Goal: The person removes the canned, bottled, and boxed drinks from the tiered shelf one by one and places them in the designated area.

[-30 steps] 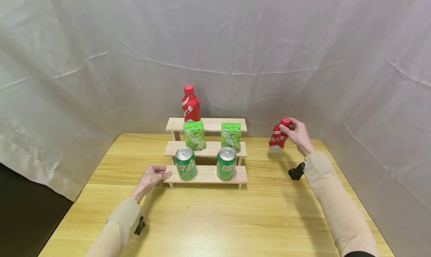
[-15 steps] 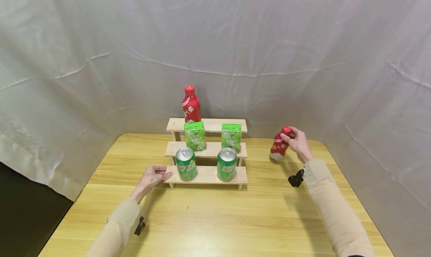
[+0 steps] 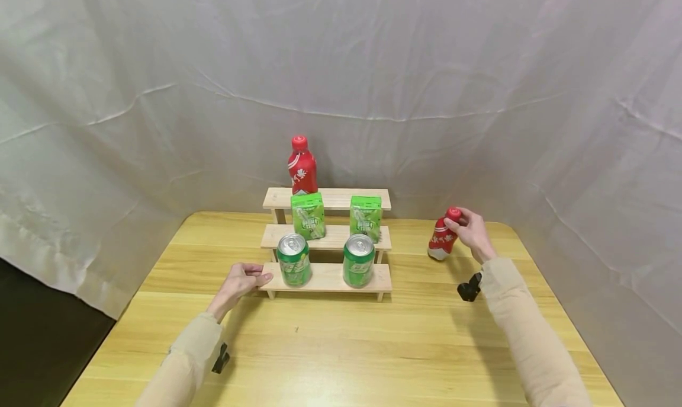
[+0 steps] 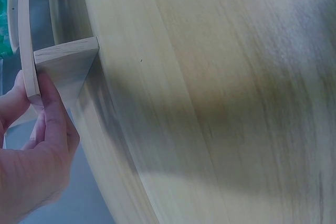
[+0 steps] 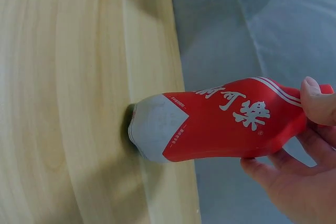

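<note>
red bottle (image 3: pixel 442 240), long axis tilted, cap (image 3: pixel 454 213) up-right, held by right hand (image 3: pixel 473 231); left hand (image 3: pixel 241 281) pinches shelf (image 3: pixel 327 276).

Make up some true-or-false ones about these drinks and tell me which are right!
1. The right hand grips a red, curvy-sided bottle with white lettering. True.
2. Two green cylindrical metal cans stand on the lowest shelf of the pale wooden stand. True.
3. The left hand holds a can. False: the left hand pinches the lowest shelf's end.
4. The middle shelf holds cans. False: the middle shelf holds two bright green box-shaped cartons.
5. Another red bottle stands on the top shelf. True.
</note>
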Motion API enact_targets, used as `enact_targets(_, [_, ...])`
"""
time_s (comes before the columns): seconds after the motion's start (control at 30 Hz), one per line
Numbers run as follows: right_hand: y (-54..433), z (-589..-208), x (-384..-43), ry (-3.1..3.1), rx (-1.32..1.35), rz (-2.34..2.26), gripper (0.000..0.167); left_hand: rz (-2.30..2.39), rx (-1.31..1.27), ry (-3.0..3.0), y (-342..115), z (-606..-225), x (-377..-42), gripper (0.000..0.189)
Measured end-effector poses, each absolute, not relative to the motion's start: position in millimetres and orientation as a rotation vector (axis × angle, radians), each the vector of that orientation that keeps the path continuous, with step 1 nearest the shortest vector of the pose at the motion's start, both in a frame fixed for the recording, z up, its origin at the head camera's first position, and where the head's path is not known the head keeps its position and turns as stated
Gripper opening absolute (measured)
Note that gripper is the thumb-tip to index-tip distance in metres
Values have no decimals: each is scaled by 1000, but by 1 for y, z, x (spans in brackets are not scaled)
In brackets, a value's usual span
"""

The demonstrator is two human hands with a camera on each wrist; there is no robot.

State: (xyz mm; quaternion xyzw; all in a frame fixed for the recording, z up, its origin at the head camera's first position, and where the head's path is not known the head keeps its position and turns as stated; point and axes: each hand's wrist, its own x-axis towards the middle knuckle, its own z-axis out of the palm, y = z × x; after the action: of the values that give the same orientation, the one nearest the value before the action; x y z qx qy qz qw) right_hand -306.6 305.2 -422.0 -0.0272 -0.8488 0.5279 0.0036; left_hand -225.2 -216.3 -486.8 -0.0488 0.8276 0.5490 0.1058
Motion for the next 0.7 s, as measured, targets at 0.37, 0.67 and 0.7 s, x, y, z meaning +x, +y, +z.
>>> enact_targets(0.37, [308,-415,-307,-2705,-10,1629,58,1612,-149,2439,-216,-485,-224,52])
enact_targets(0.67, [304,-392,-308,-2696,69,1600,68,1611,-184,2434,-214,-485,-224,53])
enact_targets(0.7, [303,-390,-308,-2696,79,1601,68,1612,-183,2432,-214,-485,-224,53])
